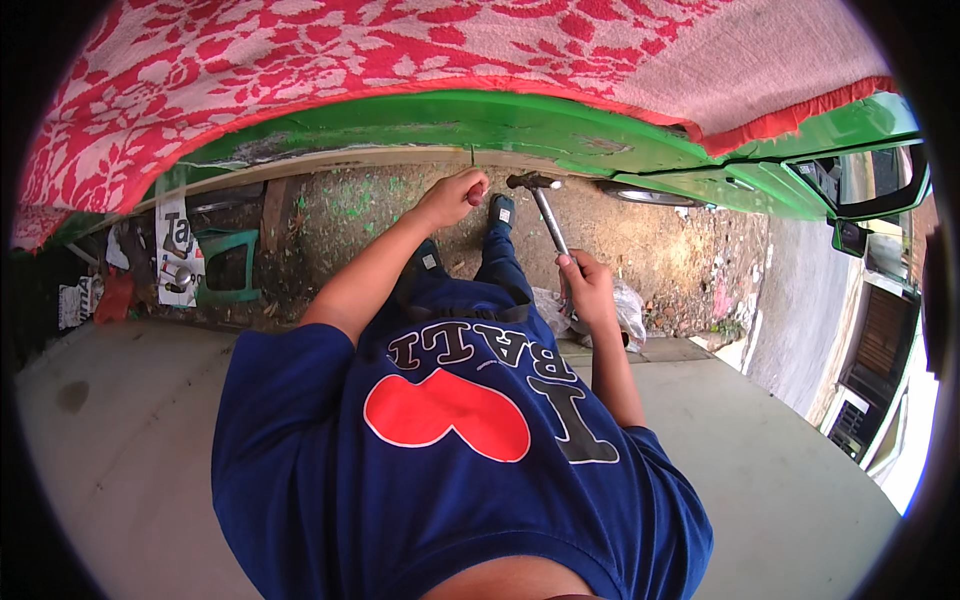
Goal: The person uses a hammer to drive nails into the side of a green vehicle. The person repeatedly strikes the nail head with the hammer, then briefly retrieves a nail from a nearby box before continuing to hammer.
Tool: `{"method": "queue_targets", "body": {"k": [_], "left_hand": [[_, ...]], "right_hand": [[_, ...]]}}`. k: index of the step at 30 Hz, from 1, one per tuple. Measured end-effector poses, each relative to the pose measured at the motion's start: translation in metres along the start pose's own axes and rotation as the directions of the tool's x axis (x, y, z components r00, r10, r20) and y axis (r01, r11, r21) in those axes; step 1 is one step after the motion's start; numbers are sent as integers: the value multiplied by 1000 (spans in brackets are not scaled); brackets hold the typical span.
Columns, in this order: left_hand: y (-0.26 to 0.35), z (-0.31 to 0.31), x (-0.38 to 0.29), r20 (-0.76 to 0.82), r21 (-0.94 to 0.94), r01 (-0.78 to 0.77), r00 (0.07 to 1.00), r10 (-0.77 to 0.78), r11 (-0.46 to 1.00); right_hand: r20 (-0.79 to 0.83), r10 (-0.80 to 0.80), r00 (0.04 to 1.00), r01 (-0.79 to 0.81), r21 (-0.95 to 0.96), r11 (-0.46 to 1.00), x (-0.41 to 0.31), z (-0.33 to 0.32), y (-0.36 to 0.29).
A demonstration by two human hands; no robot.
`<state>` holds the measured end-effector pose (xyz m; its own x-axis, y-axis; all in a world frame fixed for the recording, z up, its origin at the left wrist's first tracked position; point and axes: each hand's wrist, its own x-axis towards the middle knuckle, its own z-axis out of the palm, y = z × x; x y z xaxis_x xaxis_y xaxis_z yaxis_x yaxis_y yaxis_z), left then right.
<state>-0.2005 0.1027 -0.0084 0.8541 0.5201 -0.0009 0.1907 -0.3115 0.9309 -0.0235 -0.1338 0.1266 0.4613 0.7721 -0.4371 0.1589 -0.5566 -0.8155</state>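
A hammer [550, 211] with a dark metal head and a grey shaft is held in my right hand [589, 289], its head raised towards the green vehicle's lower side. My left hand [453, 199] is closed in a fist near that side, left of the hammer head and apart from it. A rounded reddish-brown end, like a tool's handle, shows at the fist; the rest of it is hidden. Across the top runs the green vehicle body [450, 116], with chipped, scraped patches along its lower edge. A red and pink floral cloth [420, 45] covers the part above.
A green plastic stool [253, 262] and a printed sheet [180, 247] lie at the left. Clear plastic bags [628, 311] rest by my right forearm. A tyre [652, 196] shows under the vehicle, and its side mirror [850, 238] sticks out at the right. Green paint chips dot the rough ground.
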Motion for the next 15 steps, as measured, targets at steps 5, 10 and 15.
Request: {"method": "queue_targets", "body": {"k": [5,10,15], "left_hand": [[-2,0,4,-68,3,-14,998,14,1000],[6,-5,6,-2,33,44,999,-44,998],[5,-1,-1,23,76,24,999,-25,997]], "right_hand": [[-3,34,999,-34,-17,999,-6,6,-1],[0,-10,1000,10,-39,999,-11,17,4],[-6,-26,1000,26,-41,999,-13,21,14]]}}
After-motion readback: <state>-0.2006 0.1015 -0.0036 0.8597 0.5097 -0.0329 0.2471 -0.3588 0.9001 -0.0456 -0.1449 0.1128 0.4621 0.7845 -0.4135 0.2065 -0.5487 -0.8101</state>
